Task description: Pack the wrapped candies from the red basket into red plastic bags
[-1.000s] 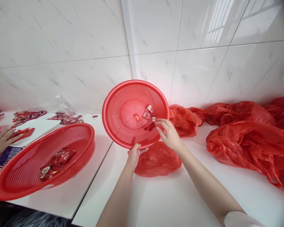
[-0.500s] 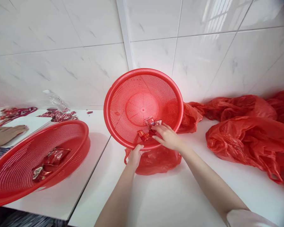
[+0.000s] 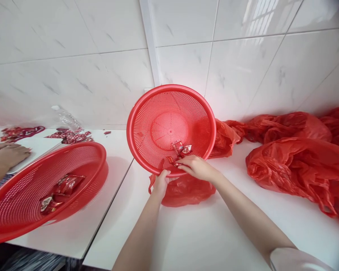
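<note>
A red perforated plastic basket (image 3: 135, 124) stands tilted toward me over a red plastic bag (image 3: 190, 194). My left hand (image 3: 161, 184) is closed on its near rim, thumb over the edge. Inside the basket my right hand (image 3: 199, 167) reaches over the near right rim, fingers bent together around a small red packet (image 3: 172, 161). Other small red and white packets (image 3: 181, 147) lie just beyond its fingertips, on the basket's lower wall. The right palm is hidden from view.
At left, a second red basket (image 3: 97, 162) holds several red packets (image 3: 69, 184). Another person's hands (image 3: 11, 154) rest beyond it, near scattered wrappers (image 3: 75, 137) and a clear bottle (image 3: 67, 118). Red plastic bags (image 3: 293, 165) lie at right. A tiled wall (image 3: 183, 64) stands behind.
My right hand has shifted slightly left and down, drawing its fingers together at the red packet. The basket has tipped a little. The other person's hands have moved.
</note>
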`<action>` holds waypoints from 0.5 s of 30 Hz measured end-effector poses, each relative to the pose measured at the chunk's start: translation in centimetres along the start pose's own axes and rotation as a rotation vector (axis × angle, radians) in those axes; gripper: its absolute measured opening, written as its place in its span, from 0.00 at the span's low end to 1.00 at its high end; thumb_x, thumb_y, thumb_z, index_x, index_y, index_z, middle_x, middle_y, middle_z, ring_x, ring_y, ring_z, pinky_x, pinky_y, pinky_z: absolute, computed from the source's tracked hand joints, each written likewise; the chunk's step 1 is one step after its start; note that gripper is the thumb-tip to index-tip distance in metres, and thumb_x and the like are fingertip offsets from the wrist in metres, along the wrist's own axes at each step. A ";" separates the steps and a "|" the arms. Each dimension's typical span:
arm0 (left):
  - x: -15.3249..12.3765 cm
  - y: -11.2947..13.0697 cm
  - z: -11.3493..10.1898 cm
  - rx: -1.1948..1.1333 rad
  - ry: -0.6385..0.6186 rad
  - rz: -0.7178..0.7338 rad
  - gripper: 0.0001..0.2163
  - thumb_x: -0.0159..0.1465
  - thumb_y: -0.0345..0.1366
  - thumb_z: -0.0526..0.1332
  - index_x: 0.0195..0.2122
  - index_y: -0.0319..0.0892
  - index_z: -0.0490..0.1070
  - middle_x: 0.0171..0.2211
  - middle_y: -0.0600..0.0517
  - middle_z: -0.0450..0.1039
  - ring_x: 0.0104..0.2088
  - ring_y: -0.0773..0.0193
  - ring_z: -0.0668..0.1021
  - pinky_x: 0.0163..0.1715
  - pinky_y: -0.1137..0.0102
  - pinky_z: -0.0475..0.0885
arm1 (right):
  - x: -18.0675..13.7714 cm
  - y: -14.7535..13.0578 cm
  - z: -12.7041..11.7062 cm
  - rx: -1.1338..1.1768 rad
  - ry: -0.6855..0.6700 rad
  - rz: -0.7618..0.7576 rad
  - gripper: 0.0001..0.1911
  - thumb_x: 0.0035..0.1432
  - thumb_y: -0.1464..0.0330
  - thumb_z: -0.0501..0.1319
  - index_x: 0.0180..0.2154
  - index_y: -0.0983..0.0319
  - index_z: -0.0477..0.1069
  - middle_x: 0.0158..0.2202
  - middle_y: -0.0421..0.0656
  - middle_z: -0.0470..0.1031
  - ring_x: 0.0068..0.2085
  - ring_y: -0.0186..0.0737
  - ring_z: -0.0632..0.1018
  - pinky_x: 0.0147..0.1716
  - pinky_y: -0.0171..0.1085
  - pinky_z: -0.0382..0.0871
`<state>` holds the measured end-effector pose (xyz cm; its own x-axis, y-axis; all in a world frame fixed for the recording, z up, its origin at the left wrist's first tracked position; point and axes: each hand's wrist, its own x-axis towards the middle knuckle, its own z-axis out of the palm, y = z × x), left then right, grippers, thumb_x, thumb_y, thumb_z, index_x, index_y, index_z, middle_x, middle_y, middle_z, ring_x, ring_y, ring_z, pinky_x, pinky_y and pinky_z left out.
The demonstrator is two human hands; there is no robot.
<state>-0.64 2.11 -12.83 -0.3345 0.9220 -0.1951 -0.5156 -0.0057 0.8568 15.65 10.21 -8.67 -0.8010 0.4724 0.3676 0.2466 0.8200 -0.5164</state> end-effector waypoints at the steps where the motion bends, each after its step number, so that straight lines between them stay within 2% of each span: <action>1: 0.1 0.1 -0.1 -0.002 0.012 0.013 0.15 0.46 0.32 0.63 0.37 0.39 0.75 0.35 0.49 0.79 0.43 0.51 0.79 0.41 0.59 0.76 | 0.0 -0.1 -0.2 0.023 0.027 0.021 0.15 0.68 0.64 0.51 0.46 0.62 0.73 0.42 0.48 0.78 0.41 0.41 0.77 0.43 0.37 0.67; 3: 0.4 0.2 -0.4 0.002 0.032 0.026 0.16 0.46 0.33 0.64 0.39 0.39 0.75 0.36 0.49 0.79 0.44 0.50 0.79 0.42 0.58 0.76 | -0.2 -0.5 -0.7 0.078 0.054 0.059 0.17 0.69 0.63 0.49 0.41 0.63 0.73 0.36 0.45 0.78 0.35 0.38 0.77 0.37 0.35 0.66; 5: 0.7 0.1 -0.8 0.011 0.045 0.011 0.16 0.46 0.33 0.64 0.38 0.38 0.74 0.35 0.47 0.79 0.43 0.49 0.79 0.42 0.57 0.76 | -0.4 -0.8 -1.4 0.125 0.016 0.067 0.17 0.69 0.62 0.49 0.37 0.62 0.73 0.31 0.42 0.76 0.30 0.35 0.75 0.33 0.33 0.65; 8: 1.1 0.1 -1.2 0.021 0.057 -0.008 0.15 0.46 0.34 0.63 0.36 0.35 0.74 0.35 0.44 0.79 0.41 0.49 0.80 0.41 0.56 0.76 | -0.6 -1.0 -2.0 0.127 -0.054 0.073 0.17 0.67 0.60 0.53 0.34 0.62 0.74 0.28 0.40 0.76 0.28 0.34 0.74 0.32 0.32 0.64; 12: 0.9 0.1 -0.9 0.023 0.071 0.024 0.16 0.47 0.33 0.63 0.38 0.36 0.74 0.37 0.45 0.79 0.42 0.49 0.80 0.41 0.57 0.76 | -0.5 -0.7 -1.5 0.045 0.044 0.134 0.17 0.68 0.62 0.51 0.36 0.61 0.74 0.32 0.43 0.78 0.33 0.37 0.76 0.36 0.35 0.66; 15: 0.2 -0.1 -0.3 0.019 0.047 0.032 0.17 0.47 0.32 0.63 0.40 0.39 0.74 0.39 0.47 0.78 0.44 0.50 0.79 0.40 0.59 0.76 | -0.3 -0.3 -0.3 0.053 0.071 0.125 0.17 0.69 0.62 0.49 0.46 0.62 0.73 0.43 0.47 0.78 0.43 0.41 0.77 0.45 0.38 0.68</action>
<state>-0.88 2.21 -13.06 -0.3878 0.9021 -0.1891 -0.4894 -0.0276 0.8716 16.00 9.92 -8.36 -0.7247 0.5929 0.3510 0.3110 0.7361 -0.6012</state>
